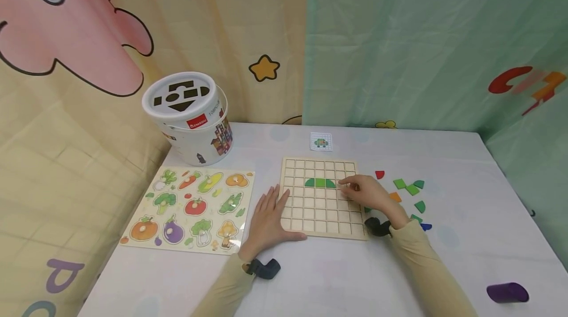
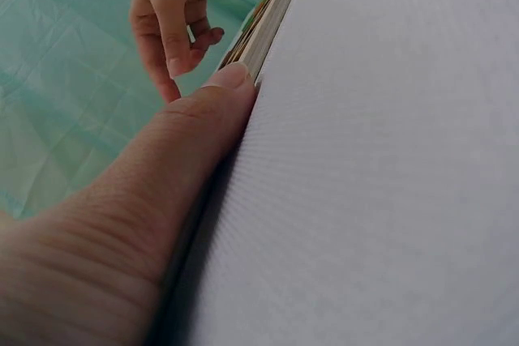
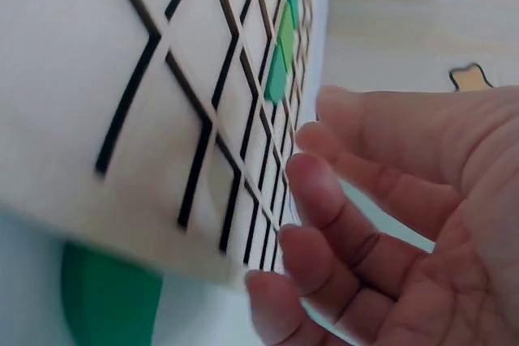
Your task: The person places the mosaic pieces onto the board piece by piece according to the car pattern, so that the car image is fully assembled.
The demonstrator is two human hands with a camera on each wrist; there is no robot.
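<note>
A wooden grid board (image 1: 321, 213) lies on the table. Across its upper middle runs a short row of green tiles (image 1: 320, 183), with light green at the centre and darker rounded ends. My left hand (image 1: 269, 218) rests at the board's left side, fingers straight and thumb spread along the near edge. Over the right part of the board hovers my right hand (image 1: 370, 193), just right of the row. In the right wrist view its fingers (image 3: 312, 188) are loosely bent, with nothing seen between them. A dark green tile (image 3: 109, 293) lies beside the board there.
Several loose tiles, including an orange one (image 1: 395, 197) and a red one (image 1: 379, 174), lie right of the board. Behind it is a small pattern card (image 1: 321, 142). A vegetable puzzle (image 1: 186, 208) and a white bucket (image 1: 191, 124) stand left. A purple block (image 1: 507, 293) lies front right.
</note>
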